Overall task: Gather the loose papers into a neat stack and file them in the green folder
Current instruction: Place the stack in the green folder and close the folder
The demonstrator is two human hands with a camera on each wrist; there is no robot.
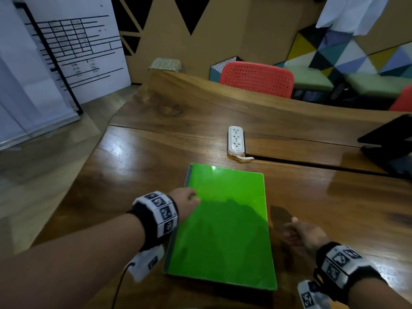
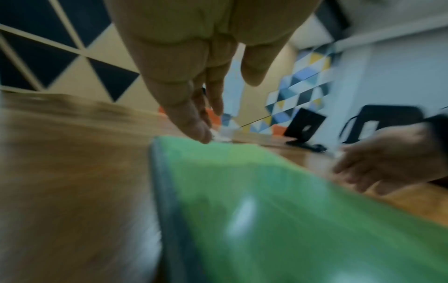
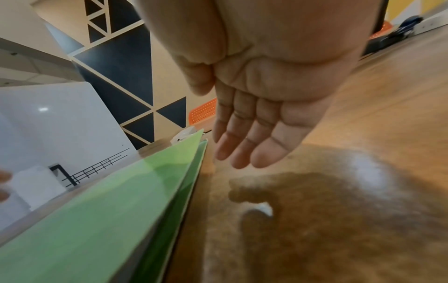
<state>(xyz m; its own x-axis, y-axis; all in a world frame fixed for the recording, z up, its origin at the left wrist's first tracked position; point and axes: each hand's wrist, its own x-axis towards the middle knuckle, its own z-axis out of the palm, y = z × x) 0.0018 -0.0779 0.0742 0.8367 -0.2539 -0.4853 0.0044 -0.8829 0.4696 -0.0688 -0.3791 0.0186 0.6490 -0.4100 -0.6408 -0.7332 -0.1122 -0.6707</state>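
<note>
We see the glossy green plastic folder (image 1: 223, 224) lying on the brown wooden bench (image 1: 138, 166), its cover slightly raised, contents hidden. Our left hand (image 1: 186, 202) hovers at its spine edge, fingers (image 2: 194, 107) relaxed; our right hand (image 1: 305, 235) hangs beside it, fingers (image 3: 244, 137) straight, empty.

The folder (image 1: 223, 224) lies on the table (image 1: 323, 204), between the two hands. The left hand (image 1: 186, 202) is over the folder's left edge, near its far corner, with its fingers (image 2: 191, 114) reaching out above the cover. The right hand (image 1: 305, 235) is just right of the folder's right edge, apart from it, and its fingers (image 3: 244, 141) point along that edge above bare table. Beyond both sets of fingertips a power strip (image 1: 235, 140) rests on the table, just past the folder's far edge. Far right of the right fingers stands a laptop (image 1: 392, 143). Behind the table's far side are chairs (image 1: 256, 79); far to the left of the left fingers stands a board (image 1: 73, 45).
</note>
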